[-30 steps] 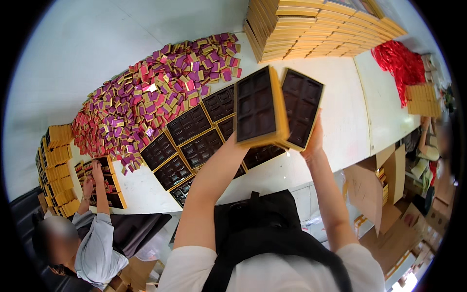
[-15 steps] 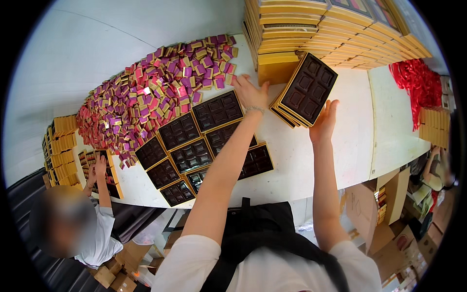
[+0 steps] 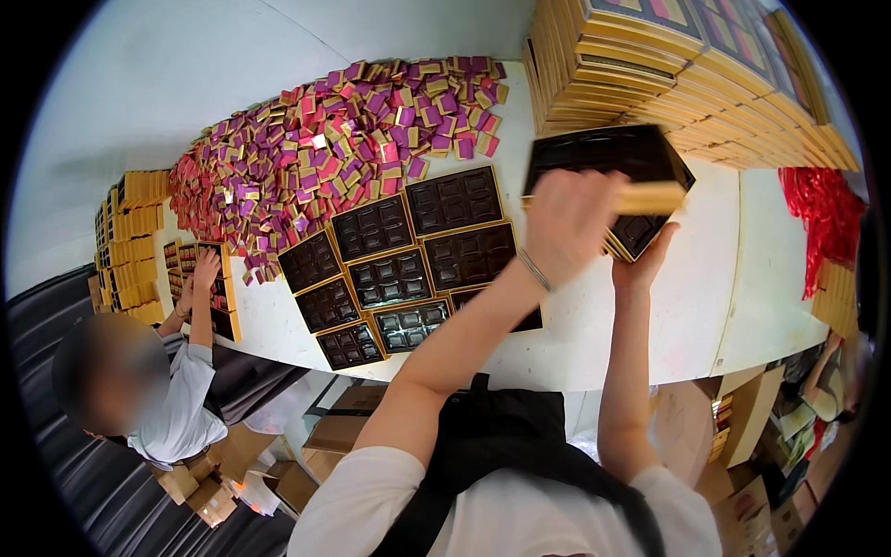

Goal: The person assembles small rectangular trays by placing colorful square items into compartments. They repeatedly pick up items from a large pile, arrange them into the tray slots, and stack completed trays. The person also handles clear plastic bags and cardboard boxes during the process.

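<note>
My left hand [image 3: 574,223], somewhat blurred, grips the near edge of a gold-rimmed box with a black insert [image 3: 594,148]. This box is tilted above a small stack of like boxes [image 3: 637,232]. My right hand [image 3: 650,258] holds that stack from its near right side, thumb and fingers around the edge; the stack's lower part is partly hidden. Left of my left forearm lie several open boxes with black compartment inserts [image 3: 388,278], set edge to edge in rows. My forearm covers part of the nearest right one.
Behind the rows spreads a large heap of small purple, pink and gold pieces [image 3: 371,130]. Tall stacks of gold boxes [image 3: 631,84] stand at the back right. Red ribbons [image 3: 807,218] hang at the far right. At left, another person's hand [image 3: 206,269] works over a filled box.
My left hand has moved from the table beside the stack onto the top box and has lifted and tilted it. My right hand still holds the stack. The whole view has shifted.
</note>
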Available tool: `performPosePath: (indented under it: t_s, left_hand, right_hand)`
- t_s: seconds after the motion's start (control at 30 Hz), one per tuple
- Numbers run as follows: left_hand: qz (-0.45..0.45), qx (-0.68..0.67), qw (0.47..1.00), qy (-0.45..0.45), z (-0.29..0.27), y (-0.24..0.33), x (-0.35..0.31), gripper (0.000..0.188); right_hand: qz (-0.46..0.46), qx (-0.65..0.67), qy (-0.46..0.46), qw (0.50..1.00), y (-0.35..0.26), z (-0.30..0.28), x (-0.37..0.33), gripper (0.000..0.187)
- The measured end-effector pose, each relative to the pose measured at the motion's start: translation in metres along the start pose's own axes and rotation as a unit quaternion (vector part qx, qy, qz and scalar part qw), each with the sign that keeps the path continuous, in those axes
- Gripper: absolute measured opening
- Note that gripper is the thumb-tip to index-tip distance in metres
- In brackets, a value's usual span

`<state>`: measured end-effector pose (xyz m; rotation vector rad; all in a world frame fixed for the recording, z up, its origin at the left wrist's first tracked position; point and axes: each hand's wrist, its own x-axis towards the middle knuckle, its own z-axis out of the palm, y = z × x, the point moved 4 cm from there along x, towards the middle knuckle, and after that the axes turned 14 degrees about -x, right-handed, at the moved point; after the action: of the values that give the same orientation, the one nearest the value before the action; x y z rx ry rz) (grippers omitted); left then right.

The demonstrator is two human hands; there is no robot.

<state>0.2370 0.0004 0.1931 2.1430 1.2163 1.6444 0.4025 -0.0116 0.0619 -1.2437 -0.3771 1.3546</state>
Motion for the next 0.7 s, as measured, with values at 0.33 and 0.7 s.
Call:
performPosePath:
  t_s: [0.33, 0.7]
  left_hand:
    - [0.033, 0.0, 0.997, -0.074, 0.049, 0.017, -0.008, 0.024]
    - [-0.257, 0.207, 0.912, -0.242, -0.044, -0.253, -0.085, 0.034]
  right_hand:
    - [0.001, 0.127, -0.062, 0.99, 0.014, 0.017, -0.01, 0.035]
    - [-0.358, -0.653, -0.14, 0.652, 0.116, 0.173, 0.025, 0.024]
